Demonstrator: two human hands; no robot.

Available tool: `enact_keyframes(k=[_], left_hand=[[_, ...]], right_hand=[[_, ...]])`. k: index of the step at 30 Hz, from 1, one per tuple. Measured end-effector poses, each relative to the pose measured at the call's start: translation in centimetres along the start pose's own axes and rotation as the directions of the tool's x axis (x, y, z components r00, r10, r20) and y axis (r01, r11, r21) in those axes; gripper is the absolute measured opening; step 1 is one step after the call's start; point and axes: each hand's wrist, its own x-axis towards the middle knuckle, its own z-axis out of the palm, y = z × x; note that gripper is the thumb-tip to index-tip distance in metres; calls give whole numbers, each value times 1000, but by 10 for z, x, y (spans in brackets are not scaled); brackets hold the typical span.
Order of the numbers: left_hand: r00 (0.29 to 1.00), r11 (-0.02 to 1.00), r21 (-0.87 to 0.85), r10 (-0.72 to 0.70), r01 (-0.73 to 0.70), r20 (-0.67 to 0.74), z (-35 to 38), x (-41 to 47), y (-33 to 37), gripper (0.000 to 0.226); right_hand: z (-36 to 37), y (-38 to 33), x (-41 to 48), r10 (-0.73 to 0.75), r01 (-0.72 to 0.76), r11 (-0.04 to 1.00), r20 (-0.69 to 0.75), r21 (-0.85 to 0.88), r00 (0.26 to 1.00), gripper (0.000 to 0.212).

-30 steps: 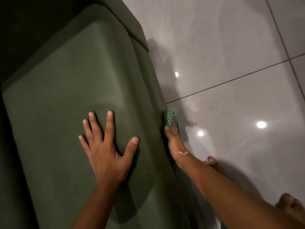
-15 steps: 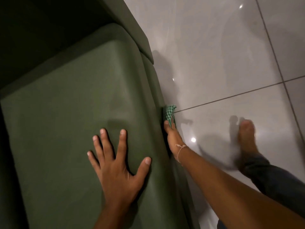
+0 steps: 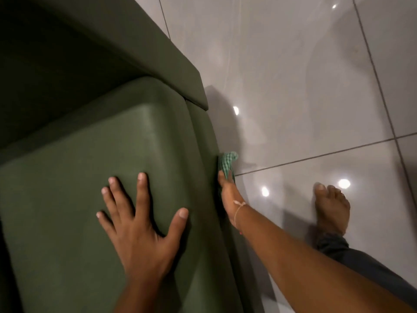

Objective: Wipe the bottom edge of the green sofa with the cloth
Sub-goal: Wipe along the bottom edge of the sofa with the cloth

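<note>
The green sofa (image 3: 94, 141) fills the left half of the view, its seat cushion seen from above. My left hand (image 3: 137, 224) lies flat on the cushion with fingers spread, holding nothing. My right hand (image 3: 229, 195) reaches down the sofa's front face, low near the floor, and is closed on a green checked cloth (image 3: 227, 162) pressed against the sofa. Most of the cloth and my right fingers are hidden behind the sofa's front edge.
Glossy grey floor tiles (image 3: 304, 86) with dark grout lines and light reflections lie to the right. My bare foot (image 3: 331, 208) and dark trouser leg (image 3: 365, 265) stand on the floor right of my right arm. The sofa's armrest (image 3: 171, 64) juts out above the cloth.
The view has shifted along the sofa toward the armrest. My right hand has slid the cloth further along the sofa's front. My foot has stepped forward and planted on the tile.
</note>
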Motion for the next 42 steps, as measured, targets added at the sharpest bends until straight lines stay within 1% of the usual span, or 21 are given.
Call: enact_keyframes(k=[1, 3, 5, 7, 9, 11, 14, 15, 19, 21, 22, 24, 27, 28, 29, 31, 33, 35, 37, 40, 42], left_hand=[[1000, 1000, -3, 0, 0, 1, -2, 11, 4, 96], [1000, 1000, -8, 6, -6, 2, -6, 28, 10, 96], [1000, 1000, -10, 4, -4, -5, -8, 42, 13, 95], [1000, 1000, -5, 2, -2, -11, -9, 52, 15, 94], [1000, 1000, 2, 10, -10, -15, -9, 54, 16, 94], [1000, 1000, 0, 9, -9, -20, -8, 53, 16, 93], [999, 1000, -8, 10, -10, -43, -7, 52, 16, 92], [999, 1000, -10, 11, -12, -51, -6, 52, 16, 91], [996, 1000, -5, 22, -23, -85, -1, 53, 16, 89], [995, 1000, 4, 25, -24, -97, 1, 53, 15, 89], [994, 1000, 14, 27, -26, -102, 1, 53, 15, 90], [994, 999, 24, 28, -25, -106, 1, 53, 16, 90], [996, 999, 34, 14, -11, -94, -1, 52, 17, 90], [996, 999, 39, 9, -6, -85, -2, 52, 18, 90], [997, 999, 46, 7, -3, -76, -3, 53, 18, 90], [998, 998, 56, 5, -2, -62, -6, 52, 19, 89], [998, 999, 49, 11, -8, -62, -5, 50, 18, 89], [998, 999, 39, 18, -16, -68, -4, 50, 17, 88], [996, 999, 35, 30, -27, -89, -3, 47, 14, 86], [994, 998, 8, 60, -60, -89, -2, 37, 13, 84], [993, 996, -11, 85, -86, -78, -1, 19, 11, 84]], right_hand=[[0, 0, 0, 35, -35, 999, -3, -5, 999, 107], [5, 2, 0, 67, -67, 997, -2, -22, 998, 109], [12, -17, -5, 30, -29, 999, 62, -20, 998, 102], [20, -45, -1, -68, 69, 998, 112, -6, 991, 101], [24, -65, 10, -104, 103, 995, 98, 15, 990, 105], [21, -64, 21, -55, 55, 998, 58, -7, 997, 107], [10, -36, 17, 45, -47, 997, -21, -62, 999, 109], [10, -33, 13, 48, -48, 997, -3, -56, 999, 108], [29, -70, 7, -113, 116, 993, 85, -31, 990, 97], [31, -84, 14, -111, 111, 994, 54, -8, 992, 98], [29, -84, 16, -65, 65, 998, 27, -3, 998, 100], [19, -66, 12, 40, -40, 999, -8, -25, 999, 98], [6, -29, -19, 107, -109, 993, -38, -46, 993, 100], [5, -23, -33, 125, -127, 990, -32, -54, 992, 99], [4, -21, -42, 139, -139, 989, -12, -47, 990, 92], [3, -24, -48, 125, -123, 991, 33, -51, 992, 74], [0, -32, -43, 49, -45, 995, 54, -86, 997, 72], [-4, -33, -37, -17, 21, 990, 33, -138, 999, 67], [-12, -11, -38, 12, -9, 984, 16, -177, 1000, 65], [-31, 34, -72, 91, -90, 973, -9, -214, 996, 64], [-43, 58, -97, 106, -102, 977, 10, -187, 994, 61]])
